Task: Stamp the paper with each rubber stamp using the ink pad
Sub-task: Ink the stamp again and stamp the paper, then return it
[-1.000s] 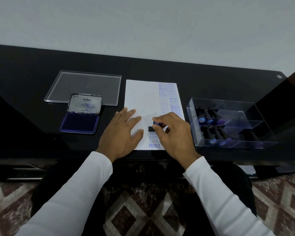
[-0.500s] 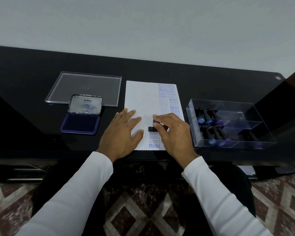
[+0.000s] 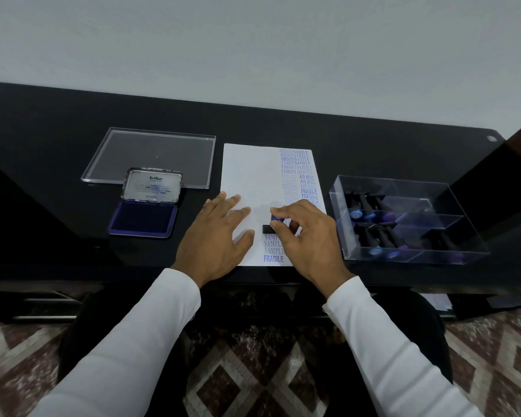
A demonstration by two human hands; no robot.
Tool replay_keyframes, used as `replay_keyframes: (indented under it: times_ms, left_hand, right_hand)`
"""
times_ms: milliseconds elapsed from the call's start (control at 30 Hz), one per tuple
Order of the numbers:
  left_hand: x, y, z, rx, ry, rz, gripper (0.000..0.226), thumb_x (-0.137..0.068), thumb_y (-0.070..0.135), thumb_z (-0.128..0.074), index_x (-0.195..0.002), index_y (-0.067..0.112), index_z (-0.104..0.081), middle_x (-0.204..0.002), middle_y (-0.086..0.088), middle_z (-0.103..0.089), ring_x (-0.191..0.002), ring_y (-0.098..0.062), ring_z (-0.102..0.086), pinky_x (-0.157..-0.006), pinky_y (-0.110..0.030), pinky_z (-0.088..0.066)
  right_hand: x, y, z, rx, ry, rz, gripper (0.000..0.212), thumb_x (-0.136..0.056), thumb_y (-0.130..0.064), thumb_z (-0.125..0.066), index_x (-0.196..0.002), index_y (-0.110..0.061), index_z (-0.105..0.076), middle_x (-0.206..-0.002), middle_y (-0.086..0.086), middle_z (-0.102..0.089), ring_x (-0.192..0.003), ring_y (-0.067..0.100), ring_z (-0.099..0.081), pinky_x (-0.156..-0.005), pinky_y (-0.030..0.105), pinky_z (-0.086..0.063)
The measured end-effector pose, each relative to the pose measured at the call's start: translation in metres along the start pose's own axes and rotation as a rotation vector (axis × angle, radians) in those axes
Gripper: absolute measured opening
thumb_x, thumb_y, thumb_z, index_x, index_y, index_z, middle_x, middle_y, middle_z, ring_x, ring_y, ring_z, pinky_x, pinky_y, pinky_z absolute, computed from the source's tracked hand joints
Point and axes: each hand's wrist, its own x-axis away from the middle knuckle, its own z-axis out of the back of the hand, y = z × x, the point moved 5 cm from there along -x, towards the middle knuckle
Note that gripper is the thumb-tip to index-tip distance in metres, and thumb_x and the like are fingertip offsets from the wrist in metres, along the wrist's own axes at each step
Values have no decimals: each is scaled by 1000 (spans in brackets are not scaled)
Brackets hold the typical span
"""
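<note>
While the left hand (image 3: 215, 236) lies flat with its fingers spread on the paper (image 3: 250, 176), the right hand (image 3: 306, 233) pinches a stamp (image 3: 269, 227). The stamp has a round blue knob on top and a black block at the bottom. The block sits on the paper, right above a row of blue words that say SAMPLE. Fingertips (image 3: 275, 231) curl around the knob.

The paper is a white sheet, smooth and flat, lying on a shiny black table (image 3: 42, 145). Down its right side runs a strip of blue printed words, such as SAMPLE, AIR MAIL and FRAGILE. Near the bottom edge there is one more FRAGILE in bolder blue.

To the left of the paper sits the ink pad (image 3: 143, 219). It is a small box with round corners and a dark blue, soft-looking pad inside. Its silvery lid (image 3: 151, 185) stands up at the back and has the word Artline on it. Behind it lies a flat clear plastic cover (image 3: 151, 152), shaped like a rectangle.

To the right of the paper is a clear plastic box (image 3: 433, 206) with walls that split it into parts. More stamps (image 3: 370, 218) lie inside, black with blue and purple round ends.

Both arms wear white sleeves (image 3: 151, 326). Below the table, the floor (image 3: 21, 356) shows a brown and pale diamond pattern.
</note>
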Motion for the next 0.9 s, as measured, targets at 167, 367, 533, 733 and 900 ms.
replay_keyframes:
  times_ms: [167, 367, 533, 733, 900]
  left_hand:
    - [0, 0, -1, -5, -5, 1, 53, -101, 52, -48, -150, 31, -47, -165, 7, -27, -156, -15, -11, -123, -34, -5]
    - [0, 0, 0, -7, -12, 6, 54, -101, 53, -47, -151, 31, -45, -166, 7, -26, -156, -14, -9, -124, -35, -7]
    - [-1, 1, 0, -10, -7, 6, 54, -101, 52, -47, -150, 31, -46, -166, 7, -26, -156, -15, -10, -123, -34, -5]
    - [0, 2, 1, -14, -8, 3, 53, -101, 51, -48, -151, 31, -45, -166, 7, -26, -156, -15, -9, -122, -31, -2]
    - [0, 1, 1, -14, -13, 15, 54, -101, 53, -47, -151, 32, -45, -166, 8, -24, -156, -14, -8, -121, -32, -3]
  right_hand:
    - [-3, 1, -2, 31, -8, -3, 21, -85, -9, -75, -106, -13, -76, -94, -2, -70, -66, 0, -52, -74, 10, -46]
    - [-2, 1, 0, 43, -22, 19, 21, -87, -11, -75, -108, -12, -76, -97, -1, -71, -69, -7, -50, -76, 9, -46]
    - [0, 0, 1, 31, -25, 23, 19, -84, -11, -77, -103, -13, -76, -94, -3, -69, -66, -1, -53, -73, 9, -46]
    - [0, 2, 1, 9, -57, 21, 16, -82, -10, -77, -98, -13, -74, -91, -4, -66, -67, 6, -59, -68, 8, -43]
    - [-2, 3, -1, 21, -41, 27, 20, -86, -11, -75, -106, -12, -76, -95, -2, -69, -78, 5, -58, -75, 9, -46]
